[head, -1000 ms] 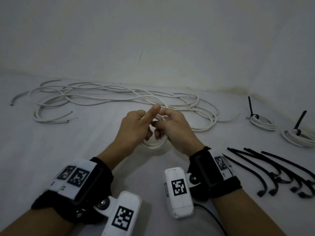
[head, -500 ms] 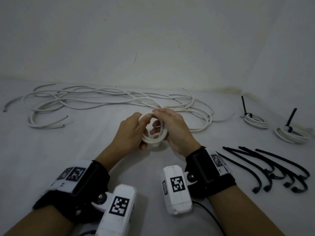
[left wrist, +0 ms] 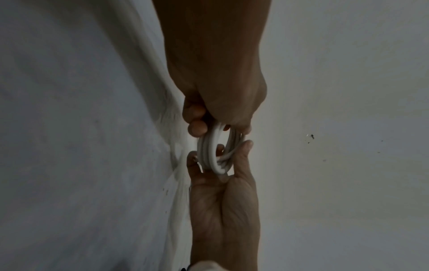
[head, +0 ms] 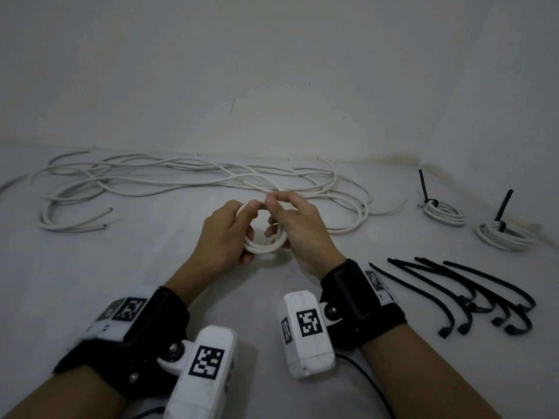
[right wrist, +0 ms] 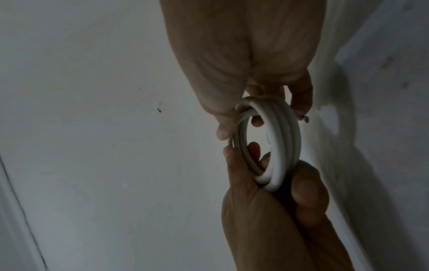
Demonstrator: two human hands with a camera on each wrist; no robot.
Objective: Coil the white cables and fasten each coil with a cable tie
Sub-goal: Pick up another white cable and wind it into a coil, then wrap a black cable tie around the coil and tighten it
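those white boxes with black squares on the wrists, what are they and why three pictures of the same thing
They are small cameras strapped to a person's wrists; a third camera sits on the head. The head view looks down at both hands; each wrist view looks along its own hand. The left hand and right hand together hold a small coil of white cable above the surface. Behind them lie loose white cables. To the right lie two tied coils and a row of black cable ties.

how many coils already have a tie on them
2: one tied coil by the far right wall, a second tied coil just right of it. The coil in the hands has none.
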